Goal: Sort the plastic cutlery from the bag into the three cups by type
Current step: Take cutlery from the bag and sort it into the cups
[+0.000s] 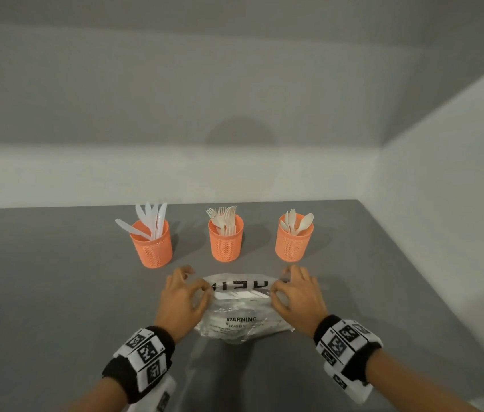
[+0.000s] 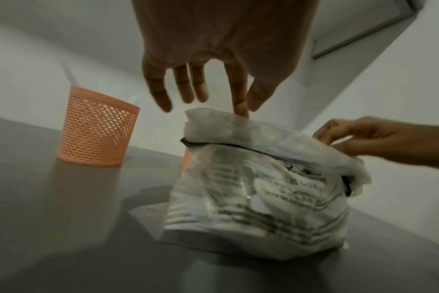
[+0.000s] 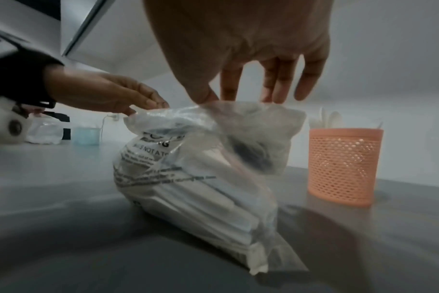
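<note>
the clear plastic bag (image 1: 242, 307) lies on the grey counter (image 1: 56, 292), just in front of the middle cup, with white cutlery showing through its printed side. the left hand (image 1: 183, 295) pinches the bag's top edge at one end, and the right hand (image 1: 295, 295) pinches it at the other, thumb and fingertips on the film in the wrist views. this looks like the opening step: the mouth is being held, and the next move likely calls for pulling the edges apart so a hand can reach in. three orange mesh cups stand in a row behind: the knife cup (image 1: 152, 245) with about five knives, the fork cup (image 1: 225, 239) with several forks, too bunched to count, and the spoon cup (image 1: 293, 239) with about four spoons.
</note>
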A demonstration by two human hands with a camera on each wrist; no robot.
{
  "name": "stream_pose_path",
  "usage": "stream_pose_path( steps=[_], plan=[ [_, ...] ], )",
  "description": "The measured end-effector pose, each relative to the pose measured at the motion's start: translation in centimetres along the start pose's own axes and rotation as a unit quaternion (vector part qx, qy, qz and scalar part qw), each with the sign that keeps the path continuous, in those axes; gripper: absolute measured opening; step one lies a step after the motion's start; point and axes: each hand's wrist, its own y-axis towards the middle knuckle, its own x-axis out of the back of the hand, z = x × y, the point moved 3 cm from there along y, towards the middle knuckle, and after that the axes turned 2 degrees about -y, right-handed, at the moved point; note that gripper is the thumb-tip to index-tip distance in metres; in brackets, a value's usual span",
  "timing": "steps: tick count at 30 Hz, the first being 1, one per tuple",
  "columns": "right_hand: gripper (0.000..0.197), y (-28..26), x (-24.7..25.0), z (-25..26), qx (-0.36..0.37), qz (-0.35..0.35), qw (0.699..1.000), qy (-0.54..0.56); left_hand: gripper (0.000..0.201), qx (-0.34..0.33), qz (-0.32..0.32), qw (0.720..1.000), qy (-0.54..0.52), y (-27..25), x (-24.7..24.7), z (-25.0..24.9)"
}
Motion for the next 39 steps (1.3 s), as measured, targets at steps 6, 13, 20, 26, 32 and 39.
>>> stream_pose_path(
  steps=[6, 13, 20, 26, 32, 39],
  plan=[
    [0.026, 0.8, -1.2, 0.2, -0.185, 0.137, 0.962, 0.146, 0.024, 0.186, 0.090, 0.978, -0.038, 0.4, -1.4, -1.0],
    [0.069, 1.2, -0.9, 0.4, -0.177, 0.187, 0.956, 0.141, 0.017, 0.250, 0.066, 0.965, -0.045, 2.0, -1.0, -1.8],
    [0.075, 0.7, -0.1, 0.1, -0.169, 0.201, 0.955, 0.135, 0.056, 0.185, 0.122, 0.975, -0.028, 1.4, -1.4, -2.9],
    [0.027, 1.6, 1.6, 5.3, 0.079, -0.020, 0.987, -0.141, 0.076, 0.177, 0.165, 0.970, -0.027, 1.4, -1.3, -3.1],
    [0.063, 3.5, -1.9, 4.6, -0.068, 0.218, 0.966, 0.120, 0.077, 0.125, 0.169, 0.976, -0.055, 0.9, -0.6, -3.7],
    [0.073, 5.2, -3.2, 3.5, -0.118, 0.398, 0.903, 0.112, 0.073, 0.089, 0.180, 0.979, -0.041, 0.7, -0.1, -4.3]
  ],
)
